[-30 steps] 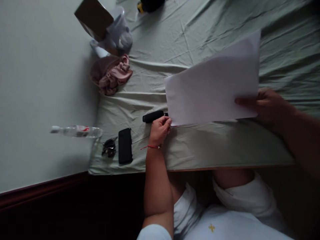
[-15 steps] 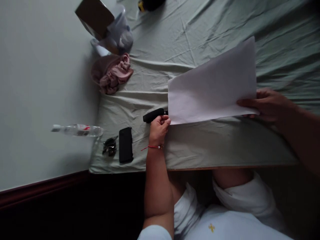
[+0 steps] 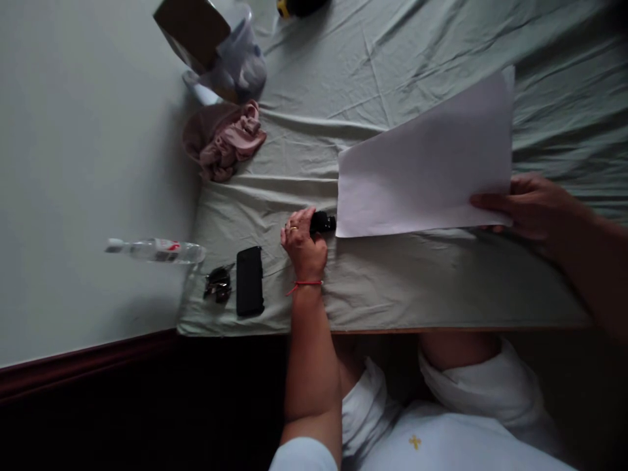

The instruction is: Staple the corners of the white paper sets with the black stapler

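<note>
My right hand pinches the right edge of white paper, thumb on top and fingers beneath. The paper is raised and tilted over the cloth; whether it is one sheet or more I cannot tell. Near its lower left corner lies a small black tool, which looks like a stapler. Over the left part of this tool curls my left hand, covering much of it. A ring and a red wrist string show on that hand.
A black phone, keys and a clear bottle lie at left by the wall. Behind them are pink cloth, a plastic tub and a brown box. Green cloth covers the table up to its front edge.
My left hand has let go of the paper's lower left corner and moved left onto the black stapler. My right hand still holds the paper.
</note>
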A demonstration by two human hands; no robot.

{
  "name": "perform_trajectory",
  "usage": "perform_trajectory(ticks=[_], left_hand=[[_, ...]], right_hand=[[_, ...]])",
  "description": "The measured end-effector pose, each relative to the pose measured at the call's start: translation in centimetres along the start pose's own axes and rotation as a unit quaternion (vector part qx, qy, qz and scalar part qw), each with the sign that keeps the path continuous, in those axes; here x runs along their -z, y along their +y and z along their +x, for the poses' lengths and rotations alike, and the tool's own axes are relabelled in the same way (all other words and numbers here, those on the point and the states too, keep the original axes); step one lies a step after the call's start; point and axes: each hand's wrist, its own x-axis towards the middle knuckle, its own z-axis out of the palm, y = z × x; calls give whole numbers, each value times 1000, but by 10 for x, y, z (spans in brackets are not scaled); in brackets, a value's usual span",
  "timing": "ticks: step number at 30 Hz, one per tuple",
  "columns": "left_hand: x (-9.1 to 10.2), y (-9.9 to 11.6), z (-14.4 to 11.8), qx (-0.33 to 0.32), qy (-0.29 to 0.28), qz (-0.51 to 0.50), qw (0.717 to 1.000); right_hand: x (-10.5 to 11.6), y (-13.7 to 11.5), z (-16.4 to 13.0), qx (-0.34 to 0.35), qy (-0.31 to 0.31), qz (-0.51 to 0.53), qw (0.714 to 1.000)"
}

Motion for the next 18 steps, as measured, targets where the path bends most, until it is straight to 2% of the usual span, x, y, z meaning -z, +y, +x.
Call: perform_trajectory(ticks=[3, 11, 18], left_hand=[[-2, -1, 0, 1, -13, -26, 1000], [-4, 6, -4, -24, 6, -21, 999], [-1, 13, -4, -33, -11, -60, 998]], right_hand=[[4, 3, 2, -7, -25, 22, 999], [8, 8, 6, -17, -52, 14, 998], [7, 6, 5, -11, -25, 22, 999]])
